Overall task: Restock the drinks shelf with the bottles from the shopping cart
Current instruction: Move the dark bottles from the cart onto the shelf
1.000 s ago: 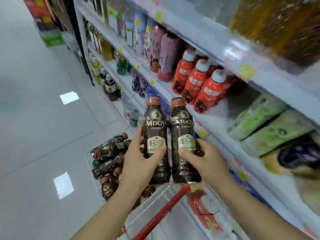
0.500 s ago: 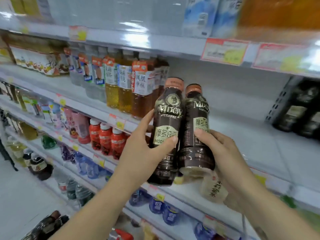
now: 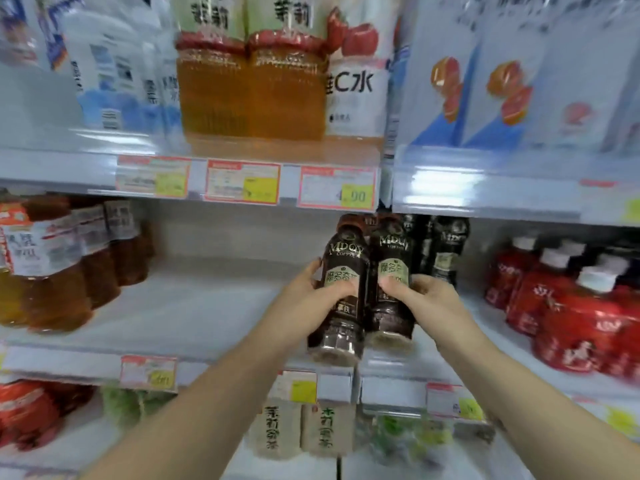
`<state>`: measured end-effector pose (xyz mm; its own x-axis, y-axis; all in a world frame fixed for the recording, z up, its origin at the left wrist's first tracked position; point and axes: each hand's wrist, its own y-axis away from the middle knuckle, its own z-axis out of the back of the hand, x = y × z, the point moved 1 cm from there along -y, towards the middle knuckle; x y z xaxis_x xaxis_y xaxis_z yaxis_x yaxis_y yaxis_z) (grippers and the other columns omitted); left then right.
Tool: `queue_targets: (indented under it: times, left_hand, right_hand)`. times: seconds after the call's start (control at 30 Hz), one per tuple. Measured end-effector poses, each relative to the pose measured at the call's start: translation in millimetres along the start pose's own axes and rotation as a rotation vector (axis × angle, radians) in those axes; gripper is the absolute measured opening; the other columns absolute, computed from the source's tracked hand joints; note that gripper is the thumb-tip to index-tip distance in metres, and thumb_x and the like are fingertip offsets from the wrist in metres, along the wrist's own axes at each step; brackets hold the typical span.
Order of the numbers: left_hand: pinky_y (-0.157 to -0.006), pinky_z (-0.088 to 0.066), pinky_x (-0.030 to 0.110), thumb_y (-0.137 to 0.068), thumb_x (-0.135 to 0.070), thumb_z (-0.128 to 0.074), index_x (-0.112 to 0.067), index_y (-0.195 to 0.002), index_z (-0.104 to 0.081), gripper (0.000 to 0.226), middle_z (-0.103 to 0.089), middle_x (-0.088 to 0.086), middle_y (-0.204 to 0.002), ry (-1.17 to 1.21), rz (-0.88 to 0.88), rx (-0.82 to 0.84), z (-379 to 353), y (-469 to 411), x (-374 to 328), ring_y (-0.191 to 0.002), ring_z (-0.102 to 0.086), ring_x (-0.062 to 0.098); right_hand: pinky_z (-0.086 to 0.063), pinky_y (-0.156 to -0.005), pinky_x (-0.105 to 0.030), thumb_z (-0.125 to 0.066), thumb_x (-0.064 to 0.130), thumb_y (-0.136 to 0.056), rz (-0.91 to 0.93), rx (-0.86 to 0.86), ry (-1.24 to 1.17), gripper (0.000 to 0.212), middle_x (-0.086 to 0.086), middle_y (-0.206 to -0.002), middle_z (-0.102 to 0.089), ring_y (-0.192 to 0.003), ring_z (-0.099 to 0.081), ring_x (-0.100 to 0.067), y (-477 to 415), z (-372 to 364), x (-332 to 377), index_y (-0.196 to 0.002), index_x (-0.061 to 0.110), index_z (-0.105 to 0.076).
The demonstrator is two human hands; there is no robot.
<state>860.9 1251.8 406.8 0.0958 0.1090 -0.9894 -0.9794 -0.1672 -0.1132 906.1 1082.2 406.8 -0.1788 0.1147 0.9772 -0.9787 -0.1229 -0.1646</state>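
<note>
Two hands [image 3: 306, 301] [image 3: 434, 299], two held coffee bottles [image 3: 346, 252] [image 3: 394, 249], one apiece.

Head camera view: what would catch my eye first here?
At the centre, the left hand grips the left coffee bottle and the right hand the right coffee bottle, side by side at the middle shelf. Behind them stand matching dark bottles; red bottles sit to the right, amber tea bottles on the shelf above.

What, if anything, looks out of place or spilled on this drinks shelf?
Nothing stands out. The left hand grips the left coffee bottle, the right hand the right coffee bottle, both slightly tilted, before matching dark bottles. The shelf shows no spill; tea bottles and red bottles stand upright.
</note>
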Motion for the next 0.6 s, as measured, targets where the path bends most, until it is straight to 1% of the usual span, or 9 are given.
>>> queue_targets:
  times: [0.07, 0.13, 0.2, 0.23, 0.3, 0.37, 0.43, 0.53, 0.6]
  left_hand:
    - [-0.078, -0.046, 0.024, -0.082, -0.030, -0.069, -0.025, -0.147, -0.021, 0.082, -0.057, -0.002, -0.126, -0.045, -0.018, -0.023, -24.1, -16.7, -4.2, -0.095, -0.059, 0.010]
    - [-0.074, -0.044, 0.022, -0.083, -0.027, -0.068, -0.025, -0.144, -0.026, 0.074, -0.060, -0.010, -0.113, -0.048, -0.072, -0.028, -43.5, -30.7, -4.1, -0.090, -0.058, 0.008]
    - [-0.069, -0.046, 0.018, -0.083, -0.024, -0.069, -0.035, -0.118, -0.046, 0.043, -0.059, -0.020, -0.092, -0.088, -0.149, -0.042, -55.6, -45.0, 1.3, -0.083, -0.060, 0.003]
    - [-0.072, -0.048, 0.020, -0.083, -0.022, -0.069, -0.041, -0.103, -0.049, 0.034, -0.060, -0.021, -0.090, -0.104, -0.184, -0.052, -60.0, -53.2, 6.0, -0.084, -0.062, 0.004]
    - [-0.079, -0.052, 0.026, -0.081, -0.018, -0.071, -0.041, -0.093, -0.050, 0.034, -0.063, -0.016, -0.093, -0.111, -0.224, -0.084, -66.6, -67.6, 14.0, -0.088, -0.064, 0.008]
    - [-0.079, -0.052, 0.025, -0.079, -0.012, -0.073, -0.034, -0.108, -0.048, 0.044, -0.063, -0.010, -0.100, -0.118, -0.248, -0.110, -69.9, -78.3, 20.0, -0.090, -0.062, 0.007]
    - [-0.071, -0.047, 0.010, -0.079, -0.008, -0.072, -0.026, -0.119, -0.041, 0.054, -0.059, -0.011, -0.101, -0.149, -0.281, -0.121, -71.7, -84.5, 22.1, -0.092, -0.058, 0.002]
    - [-0.058, -0.044, 0.003, -0.079, -0.005, -0.071, -0.017, -0.124, -0.040, 0.056, -0.056, -0.008, -0.100, -0.186, -0.313, -0.140, -72.2, -95.9, 25.2, -0.089, -0.054, -0.004]
    - [-0.060, -0.044, 0.002, -0.079, -0.005, -0.071, -0.015, -0.126, -0.040, 0.057, -0.056, -0.005, -0.104, -0.199, -0.311, -0.158, -73.2, -102.4, 26.6, -0.089, -0.053, -0.004]
  right_hand:
    - [-0.049, -0.058, -0.016, -0.075, 0.026, -0.076, 0.039, -0.063, 0.067, 0.023, 0.004, -0.077, -0.070, -0.065, -0.067, -0.003, -15.5, 14.3, -6.4, -0.092, 0.012, -0.068]
    - [-0.053, -0.069, -0.026, -0.077, 0.029, -0.074, 0.067, -0.123, 0.155, 0.030, 0.004, -0.082, -0.070, -0.077, -0.068, -0.010, -29.3, 25.9, -11.7, -0.098, 0.014, -0.066]
    - [-0.054, -0.080, -0.036, -0.078, 0.032, -0.073, 0.079, -0.168, 0.221, 0.038, 0.001, -0.089, -0.071, -0.085, -0.068, -0.016, -41.5, 32.8, -16.9, -0.103, 0.014, -0.065]
    - [-0.054, -0.083, -0.038, -0.078, 0.033, -0.073, 0.082, -0.184, 0.242, 0.042, 0.000, -0.092, -0.071, -0.088, -0.067, -0.018, -46.7, 34.8, -19.0, -0.107, 0.013, -0.064]
    - [-0.053, -0.084, -0.037, -0.078, 0.030, -0.073, 0.111, -0.209, 0.275, 0.047, -0.001, -0.096, -0.070, -0.092, -0.067, -0.020, -58.0, 36.9, -24.4, -0.111, 0.010, -0.061]
    - [-0.052, -0.086, -0.035, -0.078, 0.023, -0.073, 0.135, -0.229, 0.285, 0.050, -0.004, -0.100, -0.069, -0.097, -0.065, -0.022, -67.2, 36.5, -28.4, -0.116, 0.007, -0.058]
    - [-0.050, -0.089, -0.033, -0.077, 0.019, -0.074, 0.126, -0.231, 0.277, 0.061, -0.008, -0.110, -0.067, -0.104, -0.062, -0.024, -73.5, 35.5, -32.2, -0.127, 0.006, -0.050]
    - [-0.043, -0.084, -0.024, -0.075, 0.018, -0.076, 0.142, -0.211, 0.331, 0.067, -0.008, -0.117, -0.063, -0.110, -0.059, -0.024, -81.1, 35.7, -38.6, -0.132, 0.005, -0.041]
    - [-0.042, -0.084, -0.024, -0.076, 0.019, -0.076, 0.156, -0.195, 0.360, 0.066, -0.007, -0.118, -0.063, -0.110, -0.059, -0.024, -86.2, 37.3, -42.1, -0.132, 0.006, -0.042]
